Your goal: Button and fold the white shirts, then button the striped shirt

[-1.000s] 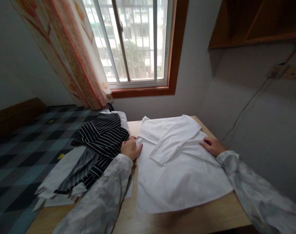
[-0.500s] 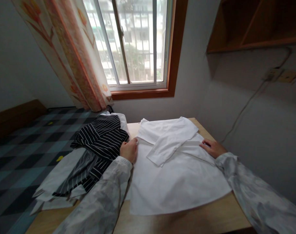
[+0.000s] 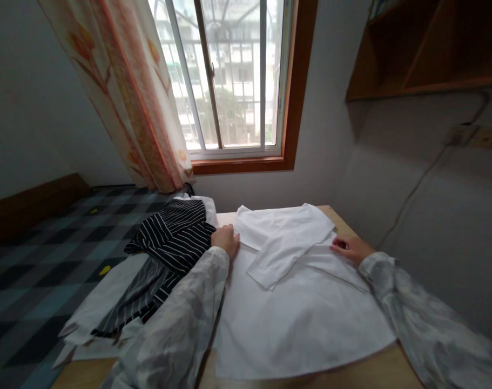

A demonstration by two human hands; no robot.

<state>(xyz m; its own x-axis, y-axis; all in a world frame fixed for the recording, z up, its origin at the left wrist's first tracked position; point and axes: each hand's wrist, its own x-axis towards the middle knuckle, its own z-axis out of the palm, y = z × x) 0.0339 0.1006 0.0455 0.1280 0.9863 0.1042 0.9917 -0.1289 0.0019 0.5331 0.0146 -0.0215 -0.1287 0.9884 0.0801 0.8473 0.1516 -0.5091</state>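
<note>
Your two hands rest on one white shirt [image 3: 294, 302], which lies spread flat on the wooden worktop [image 3: 391, 373] in the lower middle of the frame, with one sleeve folded across its upper part. Your left hand [image 3: 226, 240] sits at the shirt's left edge near the centre of the frame, fingers curled onto the cloth; whether its grip pinches the fabric, you cannot tell. Your right hand [image 3: 348, 247] lies flat on the shirt's right side, its grip wide and holding nothing. Just left of your left hand sits one heap of black striped clothes [image 3: 168, 243]. One window [image 3: 229, 75] and one curtain [image 3: 128, 92] fill the upper frame.
</note>
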